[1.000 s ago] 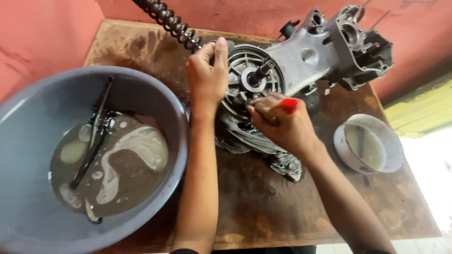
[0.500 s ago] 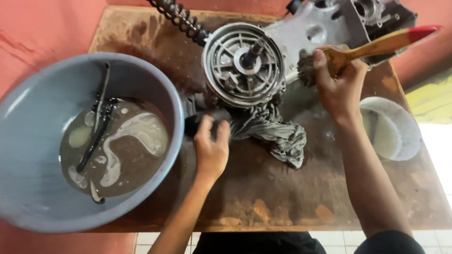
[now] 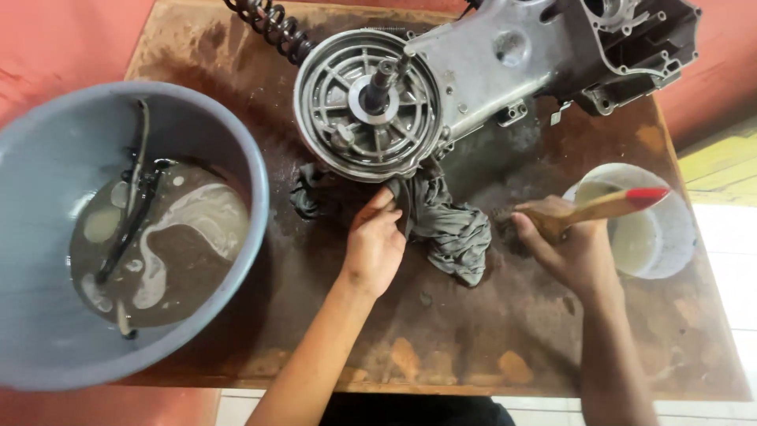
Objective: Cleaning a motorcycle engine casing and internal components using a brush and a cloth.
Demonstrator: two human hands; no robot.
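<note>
— Down comes our right hand point(image 3: 572, 244) since half a second ago: it was up at the engine casing with the brush raised, and now it sits low over the table, right of the rag. Our left hand point(image 3: 374, 244) has slid right too, off the dark end of the cloth and onto its middle.

— And the grips? We've got the left hand's fingers curled on the grey rag point(image 3: 445, 225), pinching a fold just under the rim of the round finned hub point(image 3: 367, 102). The right hand is clenched around the wooden handle of the paintbrush point(image 3: 599, 207), red tip pointing right, across the white cup point(image 3: 654, 237).

— Bristles?

— Hard to say. They seem to touch the table beside the rag, but that patch is dark and we can't be sure.

— Where does the rag lie?

— Bunched on the stained wooden table point(image 3: 441, 347), one end tucked beneath the hub, the other trailing towards us. The aluminium engine casing point(image 3: 536, 63) stretches from the hub to the far right corner, with a coiled black spring point(image 3: 272, 24) at the top edge.

— And on our left?

— We see the big grey basin point(image 3: 47, 166), well clear of both hands, holding murky, swirled liquid with a dark, thin part lying in it.
</note>
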